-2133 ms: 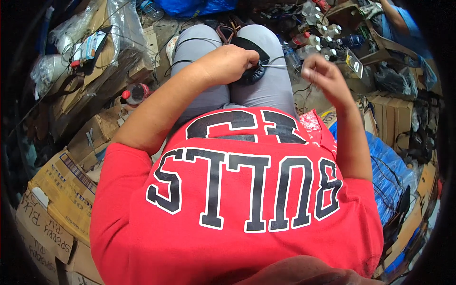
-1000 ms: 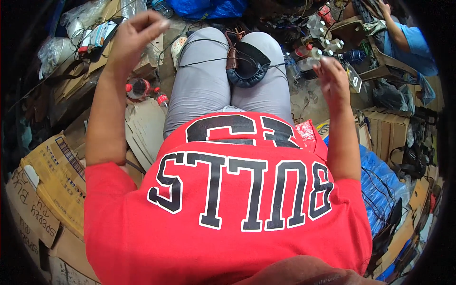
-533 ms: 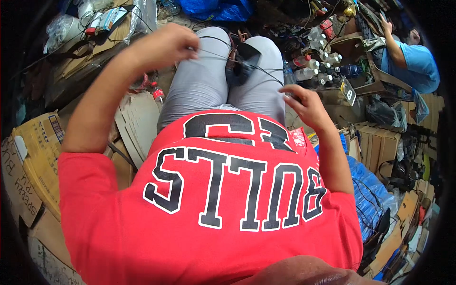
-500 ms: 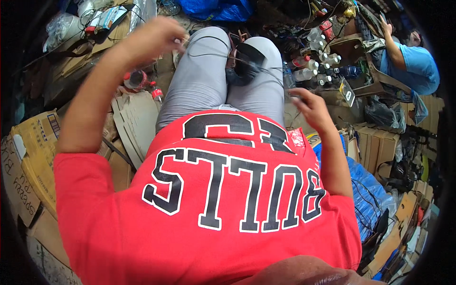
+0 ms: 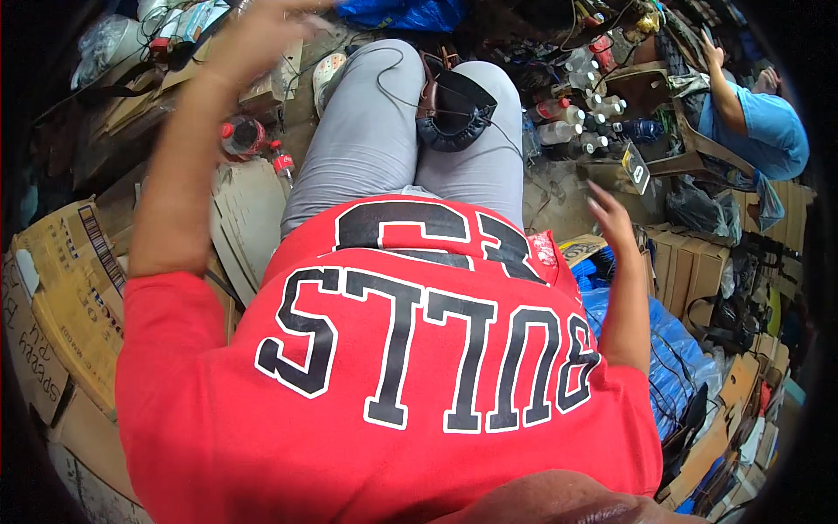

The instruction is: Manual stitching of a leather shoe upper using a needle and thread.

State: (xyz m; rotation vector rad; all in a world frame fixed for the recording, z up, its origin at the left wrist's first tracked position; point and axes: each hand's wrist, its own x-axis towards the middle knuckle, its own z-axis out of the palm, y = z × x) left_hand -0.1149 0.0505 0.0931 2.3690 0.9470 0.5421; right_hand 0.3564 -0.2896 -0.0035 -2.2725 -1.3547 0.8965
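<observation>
Between my grey-clad thighs sits a black, curved, padded piece [image 5: 456,122] joined to a brown part; I cannot make out its kind. A thin dark cord [image 5: 381,77] loops from it over my left thigh, and another stretch runs across the right thigh. My left hand [image 5: 278,28] is raised at the top left, beyond the left knee, smeared by motion and partly cut off by the upper edge. Whether it holds the cord does not show. Out to the right of my right thigh, my right hand [image 5: 614,218] has its fingers stretched out, with nothing visible in them.
Plastic bottles [image 5: 559,133] stand right of my knees. Red-capped bottles [image 5: 243,137] lie left beside flat cardboard [image 5: 249,205]. Cardboard boxes [image 5: 78,271] fill the left side, and blue plastic sheeting [image 5: 659,349] lies right. A person in a blue shirt [image 5: 768,127] sits far right.
My left hand has moved up and away from the left knee. My right hand has shifted right and down, away from the thigh. The cord now hangs looser over my thighs.
</observation>
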